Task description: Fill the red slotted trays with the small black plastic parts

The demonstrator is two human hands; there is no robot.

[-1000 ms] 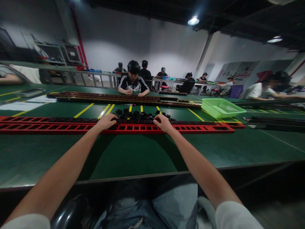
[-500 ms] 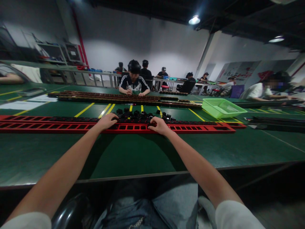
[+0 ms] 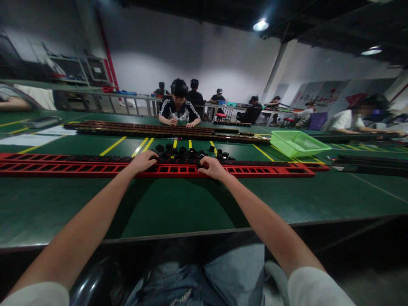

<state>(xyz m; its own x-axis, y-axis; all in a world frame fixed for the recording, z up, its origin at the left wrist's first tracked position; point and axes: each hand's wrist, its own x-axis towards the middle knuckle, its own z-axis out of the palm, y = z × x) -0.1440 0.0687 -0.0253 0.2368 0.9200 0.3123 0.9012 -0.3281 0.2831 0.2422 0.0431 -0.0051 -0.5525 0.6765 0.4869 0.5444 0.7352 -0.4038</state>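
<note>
The right hand [image 3: 213, 168] bends thumb and fingers toward each other at the front red frame [image 3: 270, 172]; whether a piece is pinched between them is hidden. The left hand [image 3: 144, 161] rests with curled fingers on the frames, perhaps to steady them, though I cannot tell whether it grips anything. The front frame runs crosswise under both hands, its open slots showing between them, with the rear red frame [image 3: 322, 167] lying parallel just beyond, many slots filled with black. Loose black parts [image 3: 182, 152] lie behind the frames, just past the fingertips and mostly between the hands, probably for a short reach. Farther out, dark strips [image 3: 143, 130] and a green basket [image 3: 296, 144] sit beyond the frames, seemingly leaving the near work area free.
</note>
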